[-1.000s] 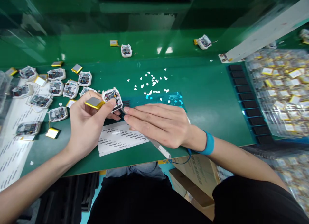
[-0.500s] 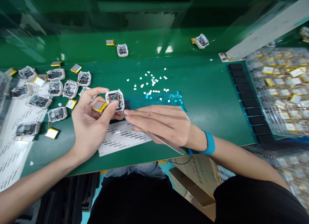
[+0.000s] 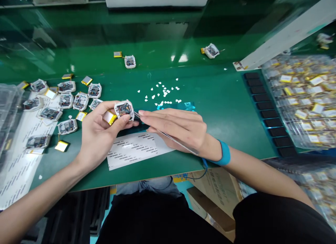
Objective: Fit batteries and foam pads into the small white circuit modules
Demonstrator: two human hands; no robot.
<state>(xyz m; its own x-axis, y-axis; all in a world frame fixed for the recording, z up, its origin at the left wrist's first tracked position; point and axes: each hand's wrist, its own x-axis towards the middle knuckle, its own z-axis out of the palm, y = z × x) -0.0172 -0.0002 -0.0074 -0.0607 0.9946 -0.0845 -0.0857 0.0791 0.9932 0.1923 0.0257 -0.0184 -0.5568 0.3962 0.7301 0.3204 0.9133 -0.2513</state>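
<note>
My left hand is closed around a white watch case with its circuit board facing up. A yellow-edged battery hangs beside the case, against my fingers. My right hand pinches metal tweezers, their tip at the right side of the case; whether it touches the case I cannot tell. Below the hands lies a printed white backing sheet. Small white stickers are scattered on the green table beyond them.
Several open watch cases with batteries lie at the left, some on another printed sheet. Two more sit at the back. On the right are a row of black blocks and a plastic tray of batteries. A white post stands back right.
The view has shifted slightly. The watch case has turned a little in my left hand. The tweezers in my right hand have risen from its lower edge to its right side.
</note>
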